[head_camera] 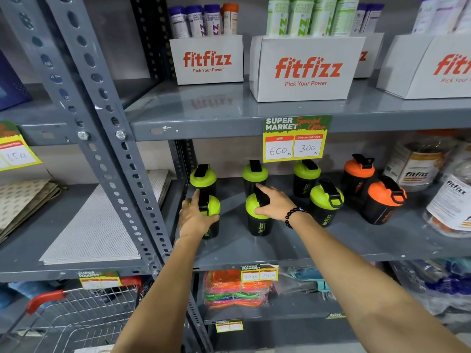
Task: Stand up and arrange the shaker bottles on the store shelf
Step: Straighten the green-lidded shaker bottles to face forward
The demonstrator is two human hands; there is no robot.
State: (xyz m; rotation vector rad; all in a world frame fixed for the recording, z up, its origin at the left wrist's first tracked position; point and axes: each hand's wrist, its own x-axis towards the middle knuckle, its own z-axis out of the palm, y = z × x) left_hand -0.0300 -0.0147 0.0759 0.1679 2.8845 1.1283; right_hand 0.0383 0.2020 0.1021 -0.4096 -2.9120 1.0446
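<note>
Your forearms reached in from the bottom, both hands already on front-row shaker bottles. Left hand [195, 219] was wrapped round the leftmost green-lid shaker [210, 215], grip clamped on its side. Right hand [274, 205] sat over the lid of the middle green shaker [258, 220], grip closed on top. Looked like mid-straightening. Just right of that grip, another green shaker [326, 202] and an orange shaker [383, 200] leaned, probably needing squaring up next on the shelf [280, 248].

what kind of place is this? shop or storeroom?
Most likely a shop. A price tag showing MRP and a discounted price hangs on the metal shelf, branded display boxes sit above, and a shopping basket stands below.
</note>
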